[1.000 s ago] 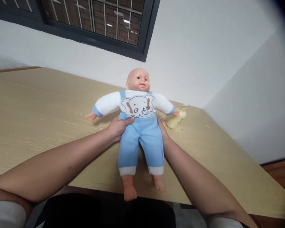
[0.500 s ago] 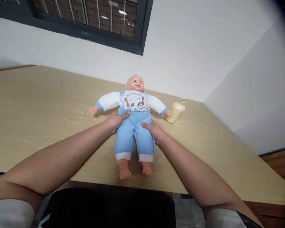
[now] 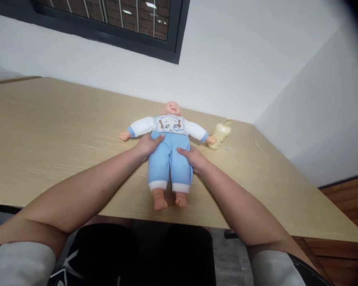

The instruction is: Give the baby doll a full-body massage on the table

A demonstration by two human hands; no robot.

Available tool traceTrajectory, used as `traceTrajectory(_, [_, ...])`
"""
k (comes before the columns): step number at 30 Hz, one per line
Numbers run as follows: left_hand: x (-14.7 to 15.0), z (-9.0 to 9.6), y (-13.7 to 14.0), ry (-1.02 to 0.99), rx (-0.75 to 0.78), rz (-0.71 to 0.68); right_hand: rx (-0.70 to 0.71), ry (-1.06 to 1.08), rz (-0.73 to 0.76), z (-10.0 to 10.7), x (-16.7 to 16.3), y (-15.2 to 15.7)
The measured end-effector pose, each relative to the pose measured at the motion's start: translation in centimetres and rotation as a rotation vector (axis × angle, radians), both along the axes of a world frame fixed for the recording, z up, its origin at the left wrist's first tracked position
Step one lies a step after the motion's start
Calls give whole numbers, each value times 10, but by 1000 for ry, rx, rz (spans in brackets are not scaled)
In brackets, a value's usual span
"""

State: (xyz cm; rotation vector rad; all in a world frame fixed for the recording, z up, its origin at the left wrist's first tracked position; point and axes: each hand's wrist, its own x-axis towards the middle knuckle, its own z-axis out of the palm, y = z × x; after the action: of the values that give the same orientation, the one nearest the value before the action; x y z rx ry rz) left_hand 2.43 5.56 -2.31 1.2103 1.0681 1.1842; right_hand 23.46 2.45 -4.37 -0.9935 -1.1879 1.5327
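A baby doll (image 3: 170,145) in light blue overalls with an elephant bib and white sleeves lies on its back on the table, head toward the wall and bare feet toward me. My left hand (image 3: 148,146) grips its side at the waist, thumb on top and fingers tucked beneath. On the opposite side my right hand (image 3: 194,157) clasps the hip and upper leg, its thumb over the front; the other fingers are mostly hidden. Beside the doll's hand on the right stands a feeding bottle (image 3: 220,135) with pale yellow contents, slightly tilted in view.
The wooden table (image 3: 62,139) runs back to a white wall with a dark-framed window (image 3: 107,31) above. A thin pale strip (image 3: 257,143) and a tiny blue bit (image 3: 226,149) lie right of the bottle. My legs are under the near edge.
The doll's head and upper body have gone down and back onto the table, its feet shifting slightly away from me. Both hands keep their hold. My view has tilted a little.
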Motion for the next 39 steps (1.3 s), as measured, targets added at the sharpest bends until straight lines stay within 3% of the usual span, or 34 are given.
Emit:
traceTrajectory(8, [-4, 7, 1, 335, 17, 102, 17, -114, -6, 3, 4, 1])
traceTrajectory(12, [-10, 6, 1, 382, 17, 124, 57, -242, -71, 5, 8, 2])
traceTrajectory(20, [-8, 6, -14, 58, -151, 73, 137, -287, -203, 2, 8, 2])
traceTrajectory(23, [-8, 6, -33, -69, -167, 69, 120, -236, -188, 2, 4, 1])
traceTrajectory(26, [-13, 9, -58, -180, -112, -19, 91, -162, -177, 2, -1, -4])
traceTrajectory(32, [-39, 17, -121, -371, -255, -308, 31, 94, -228, 14, -7, -50])
traceTrajectory(39, [-44, -14, -171, -366, -213, -486, -95, 120, 41, 19, -1, -134])
